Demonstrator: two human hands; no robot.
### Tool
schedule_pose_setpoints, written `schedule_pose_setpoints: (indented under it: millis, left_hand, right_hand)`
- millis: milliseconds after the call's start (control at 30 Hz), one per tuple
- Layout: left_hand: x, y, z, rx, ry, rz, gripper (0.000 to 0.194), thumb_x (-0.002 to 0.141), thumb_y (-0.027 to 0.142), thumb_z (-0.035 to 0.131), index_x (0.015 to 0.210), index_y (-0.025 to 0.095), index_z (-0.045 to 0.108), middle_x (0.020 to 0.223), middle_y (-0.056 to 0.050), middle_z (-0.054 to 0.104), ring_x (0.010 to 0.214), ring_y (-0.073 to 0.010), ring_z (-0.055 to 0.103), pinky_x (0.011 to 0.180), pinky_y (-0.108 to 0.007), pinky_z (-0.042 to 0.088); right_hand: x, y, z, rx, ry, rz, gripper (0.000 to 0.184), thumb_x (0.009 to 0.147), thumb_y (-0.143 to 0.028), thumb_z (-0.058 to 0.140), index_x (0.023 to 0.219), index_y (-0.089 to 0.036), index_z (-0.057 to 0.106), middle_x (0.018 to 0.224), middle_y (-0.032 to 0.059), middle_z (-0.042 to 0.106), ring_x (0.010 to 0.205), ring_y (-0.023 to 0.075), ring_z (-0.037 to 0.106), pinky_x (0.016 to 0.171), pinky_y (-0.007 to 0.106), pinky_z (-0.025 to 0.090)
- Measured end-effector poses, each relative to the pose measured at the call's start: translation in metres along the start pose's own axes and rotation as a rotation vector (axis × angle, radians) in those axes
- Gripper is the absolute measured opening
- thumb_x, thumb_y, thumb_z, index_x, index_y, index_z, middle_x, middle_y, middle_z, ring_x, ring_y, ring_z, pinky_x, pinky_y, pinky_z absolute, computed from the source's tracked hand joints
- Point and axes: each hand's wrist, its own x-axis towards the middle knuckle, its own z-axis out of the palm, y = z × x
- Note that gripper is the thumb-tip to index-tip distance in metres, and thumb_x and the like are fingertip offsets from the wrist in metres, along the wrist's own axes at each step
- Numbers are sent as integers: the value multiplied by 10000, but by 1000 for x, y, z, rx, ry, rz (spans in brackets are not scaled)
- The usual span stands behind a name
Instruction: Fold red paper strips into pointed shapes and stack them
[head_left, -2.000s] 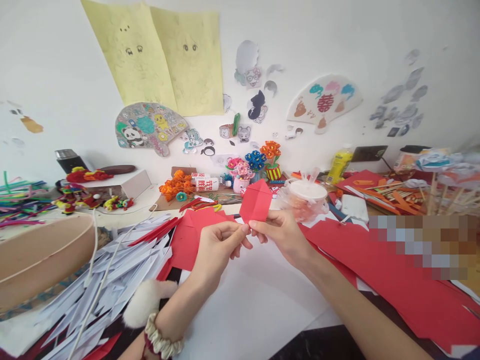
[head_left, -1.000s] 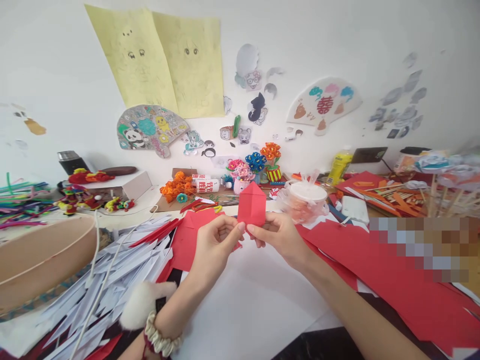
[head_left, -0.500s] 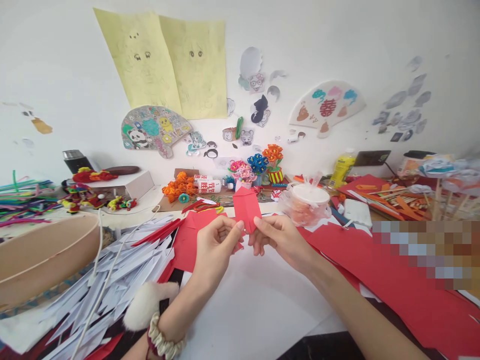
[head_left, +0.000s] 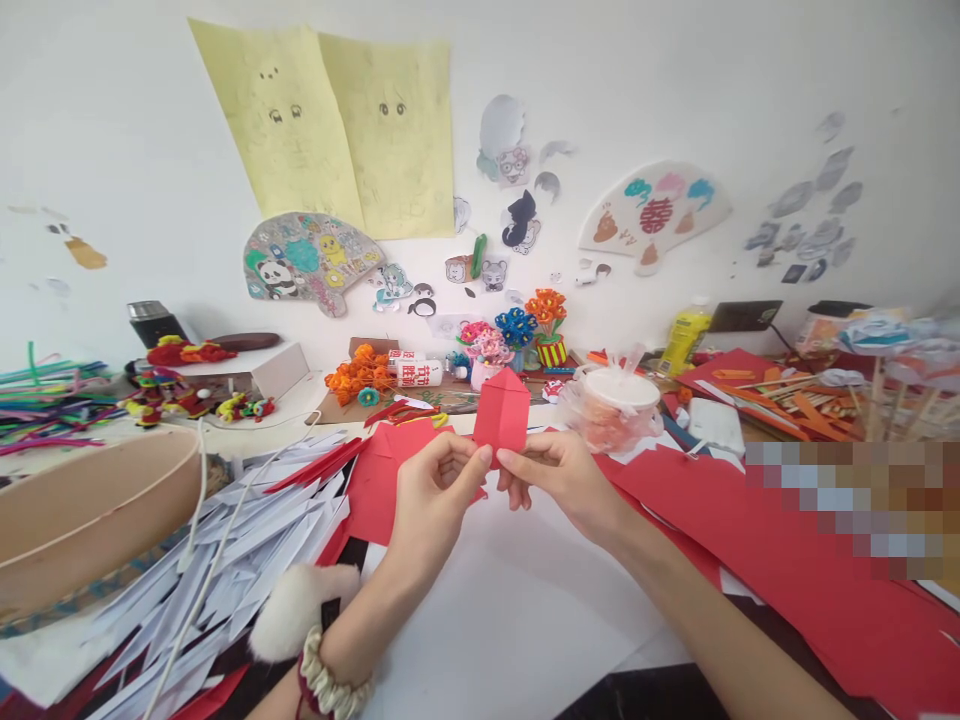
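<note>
The right hand [head_left: 564, 480] has slid its thumb lower, so now it and the left hand [head_left: 437, 483] both pinch the folded red paper [head_left: 502, 415] by its bottom edge, above the white sheet [head_left: 510, 600], seemingly for creasing.

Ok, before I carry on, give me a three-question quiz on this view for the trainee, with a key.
1. True or false: the left hand and the right hand both have the folded red paper in their grip.
2. Multiple choice: what lies spread out below the hands?
A) a green cloth
B) a large white sheet
C) a wooden board
3. Short answer: which hand is on the same arm as the cream scrunchie?

Key:
1. True; the thumbs of both hands are at its lower edge.
2. B
3. The left hand.
</note>
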Motion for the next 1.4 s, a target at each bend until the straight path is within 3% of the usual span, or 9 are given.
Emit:
schedule_pose_setpoints:
  millis: [300,567,867,967,1033,1133,1267,1400]
  left_hand:
    - [1,-1,-1,-18,-42,29,203,781,323,660,710,157,567,631,3,623,578,-104,567,521,-194,435]
    - [5,1,-5,-6,-96,-1,208,787,327,646,697,148,588,622,9,595,512,-80,505,467,-177,413]
    - [13,-11,-10,216,-153,45,240,827,373,578,738,150,591,644,7,587,566,-96,504,533,-197,423]
    - [20,-17,-15,309,-161,58,257,835,397,550,742,159,578,671,7,582,607,-110,511,561,-209,410]
    - [25,-20,-20,358,-182,31,273,825,412,550,716,162,561,644,14,559,610,-116,506,571,-217,399]
    - [31,-20,-27,375,-330,-76,274,791,427,574,719,164,551,579,18,566,581,-131,524,585,-239,411]
    - [34,-15,-30,359,-295,-125,295,721,447,628,708,158,573,571,21,555,555,-126,509,563,-241,413]
    - [41,-11,-29,361,-285,-157,331,655,464,669,732,147,612,627,6,581,561,-131,517,547,-249,431]
  right_hand:
    - [-1,3,0,36,-23,-32,245,809,-381,648,745,-147,684,617,28,649,526,129,591,510,257,472]
    - [0,3,-1,-15,6,-35,226,788,-347,667,749,-124,677,613,24,626,526,124,585,508,251,470]
    - [5,9,-1,-55,16,14,342,760,-454,663,683,-121,634,614,35,627,514,123,568,504,256,466]
    - [9,11,-2,-80,109,52,398,768,-514,627,702,-122,636,618,32,617,533,128,579,497,247,465]
    - [11,11,-5,-68,253,42,390,768,-520,623,862,-142,644,700,19,622,578,122,581,500,229,465]
    - [14,13,-12,-26,366,15,447,745,-447,671,1109,-201,589,821,9,637,655,120,593,542,217,481]
    - [18,19,-21,-83,388,45,268,668,-319,737,865,-152,668,689,17,642,633,141,603,542,235,486]
    - [17,21,-28,-78,373,163,230,642,-273,747,807,-138,660,590,-1,636,511,121,577,519,251,475]
